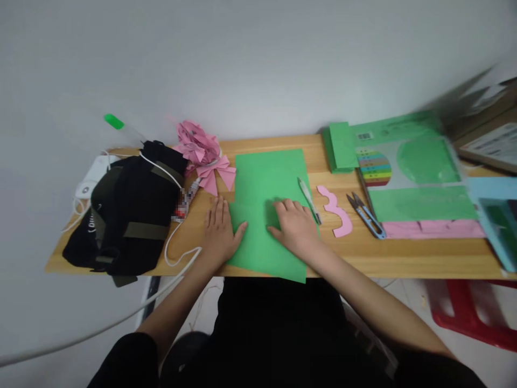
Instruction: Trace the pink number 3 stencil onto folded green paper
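Observation:
Green paper [269, 178] lies in the middle of the wooden table, its lower part slightly askew and reaching past the front edge. My left hand [222, 229] is flat at the paper's left side, fingers stretched out, partly on the wood. My right hand [297, 223] rests on the paper's right side with fingers bent and thumb apart; nothing shows in it. Just beyond it is a white pen [309, 199], partly on the paper. A wavy pink paper cutout [336, 210] sits to the right, followed by blue-handled snips [365, 215].
On the left are a black bag [133, 215], pink paper scraps [200, 148], a white power strip [91, 175] and cables. Stacked green paper pieces [341, 145], a green paper pack [420, 167] and a cardboard box [493, 129] are at the right. Below is a red stool [464, 312].

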A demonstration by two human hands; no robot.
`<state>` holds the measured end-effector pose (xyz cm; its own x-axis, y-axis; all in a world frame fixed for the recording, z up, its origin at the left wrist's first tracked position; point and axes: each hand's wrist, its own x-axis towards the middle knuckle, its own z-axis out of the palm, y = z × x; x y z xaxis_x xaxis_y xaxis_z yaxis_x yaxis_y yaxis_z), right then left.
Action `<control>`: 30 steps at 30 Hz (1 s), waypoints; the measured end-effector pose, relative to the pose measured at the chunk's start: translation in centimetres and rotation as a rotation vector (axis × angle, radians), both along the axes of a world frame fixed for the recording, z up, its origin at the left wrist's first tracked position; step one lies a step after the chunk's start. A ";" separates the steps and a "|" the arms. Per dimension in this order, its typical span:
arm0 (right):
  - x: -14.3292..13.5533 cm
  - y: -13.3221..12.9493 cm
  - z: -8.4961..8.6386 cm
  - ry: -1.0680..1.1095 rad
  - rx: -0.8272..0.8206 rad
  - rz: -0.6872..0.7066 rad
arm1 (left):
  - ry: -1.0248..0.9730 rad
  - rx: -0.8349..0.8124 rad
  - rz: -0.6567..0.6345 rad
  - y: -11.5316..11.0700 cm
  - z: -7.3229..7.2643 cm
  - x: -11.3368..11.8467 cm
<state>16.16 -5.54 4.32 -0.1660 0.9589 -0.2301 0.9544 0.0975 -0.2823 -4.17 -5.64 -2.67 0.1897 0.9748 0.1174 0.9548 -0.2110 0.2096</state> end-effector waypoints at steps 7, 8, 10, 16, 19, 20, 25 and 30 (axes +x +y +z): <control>0.2 4.3 -0.1 0.124 -0.072 0.060 | -0.321 0.016 0.093 -0.4 0.5 0.2; 0.6 4.4 0.0 0.163 -0.075 0.083 | -0.420 -0.004 0.109 -0.3 0.9 0.2; 1.6 4.5 0.7 0.245 -0.068 0.128 | -0.591 -0.033 0.135 0.5 2.0 0.1; 3.8 3.9 3.3 0.414 0.027 0.132 | -0.848 -0.199 0.052 3.9 5.9 1.2; 4.3 3.3 3.8 0.530 0.141 0.100 | -0.913 -0.212 -0.009 4.6 7.6 2.5; 4.5 3.1 4.0 0.563 0.187 0.094 | -0.924 -0.203 -0.029 4.7 8.2 2.8; 5.4 2.2 6.6 0.505 0.328 0.187 | -0.872 -0.116 -0.176 5.2 12.6 3.4; 5.5 1.9 10.3 0.229 0.461 0.307 | -0.203 0.118 -0.588 6.0 17.9 4.7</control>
